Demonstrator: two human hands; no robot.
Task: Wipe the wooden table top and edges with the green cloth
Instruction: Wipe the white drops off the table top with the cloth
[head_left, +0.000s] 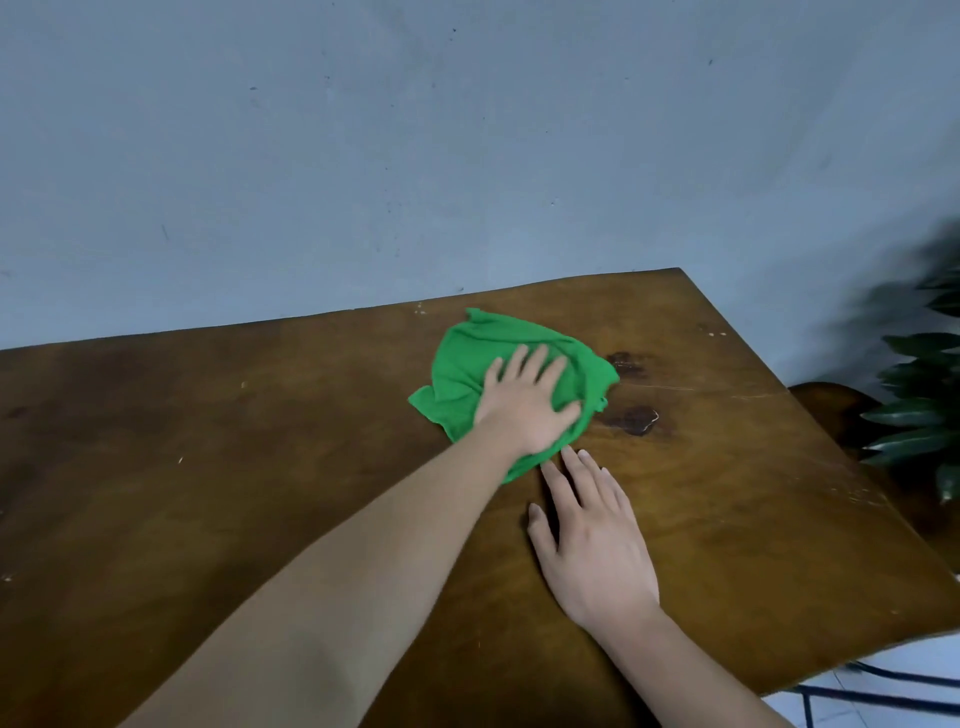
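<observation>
A crumpled green cloth (470, 353) lies on the brown wooden table top (234, 441), toward its far right part. My left hand (524, 400) presses flat on the cloth, fingers spread and pointing toward the wall, thumb curled over its near right edge. My right hand (587, 535) rests flat on the bare wood just in front of the cloth, fingers apart, holding nothing; its fingertips almost touch the cloth's near edge. Two dark stains (631, 418) mark the wood just right of the cloth.
A blue-grey wall (415, 156) runs along the table's far edge. Right of the table stand a dark-leaved plant (924, 415) and a rounded wooden piece (826, 400). A dark metal frame (883, 691) shows below the table's near right corner.
</observation>
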